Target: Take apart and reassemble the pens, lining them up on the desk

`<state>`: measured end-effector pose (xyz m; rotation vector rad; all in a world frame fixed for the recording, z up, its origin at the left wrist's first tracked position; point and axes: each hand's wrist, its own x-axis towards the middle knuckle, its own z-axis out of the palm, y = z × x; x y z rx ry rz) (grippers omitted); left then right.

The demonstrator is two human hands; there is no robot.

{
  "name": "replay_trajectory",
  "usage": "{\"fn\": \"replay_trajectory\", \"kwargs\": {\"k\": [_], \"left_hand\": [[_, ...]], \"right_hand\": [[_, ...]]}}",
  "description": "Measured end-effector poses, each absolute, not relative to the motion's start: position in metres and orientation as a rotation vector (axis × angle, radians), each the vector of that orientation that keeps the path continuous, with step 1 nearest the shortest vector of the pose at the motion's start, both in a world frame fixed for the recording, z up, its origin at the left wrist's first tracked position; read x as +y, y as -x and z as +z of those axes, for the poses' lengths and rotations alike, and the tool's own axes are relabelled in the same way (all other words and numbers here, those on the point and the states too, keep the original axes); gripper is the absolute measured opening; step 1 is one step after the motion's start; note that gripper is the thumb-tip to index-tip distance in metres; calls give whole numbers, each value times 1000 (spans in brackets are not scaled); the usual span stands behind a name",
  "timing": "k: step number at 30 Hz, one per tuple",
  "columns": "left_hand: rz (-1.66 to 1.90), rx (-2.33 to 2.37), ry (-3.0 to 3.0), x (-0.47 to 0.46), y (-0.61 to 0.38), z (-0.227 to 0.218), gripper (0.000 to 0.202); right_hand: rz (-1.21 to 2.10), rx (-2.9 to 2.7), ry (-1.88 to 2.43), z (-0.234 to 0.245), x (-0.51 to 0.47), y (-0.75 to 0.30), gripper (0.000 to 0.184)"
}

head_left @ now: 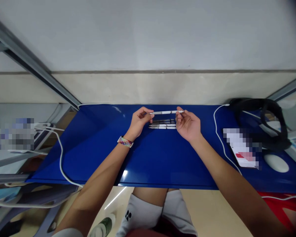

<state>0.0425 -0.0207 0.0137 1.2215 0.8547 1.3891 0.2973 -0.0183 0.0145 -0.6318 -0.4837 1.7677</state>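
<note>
Both hands hold one white pen level above the blue table. My left hand, with a coloured band on its wrist, pinches the pen's left end. My right hand pinches its right end between thumb and fingertips. Right below, between the hands, several more pens lie side by side in a row on the table.
A white cable hangs off the table's left side and another white cable runs on the right. A black strap or headset, a white mouse and a blurred card lie at the right. A wall stands behind.
</note>
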Motion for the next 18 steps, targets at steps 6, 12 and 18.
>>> {"fn": "replay_trajectory", "kwargs": {"k": [6, 12, 18], "left_hand": [[1373, 866, -1235, -20, -43, 13, 23], [1382, 863, -1231, -21, -44, 14, 24], [1374, 857, -1227, -22, -44, 14, 23]], "right_hand": [[1707, -592, 677, 11, -16, -300, 18], [1713, -582, 687, 13, -17, -299, 16], [1747, -522, 660, 15, -17, -298, 16]]}}
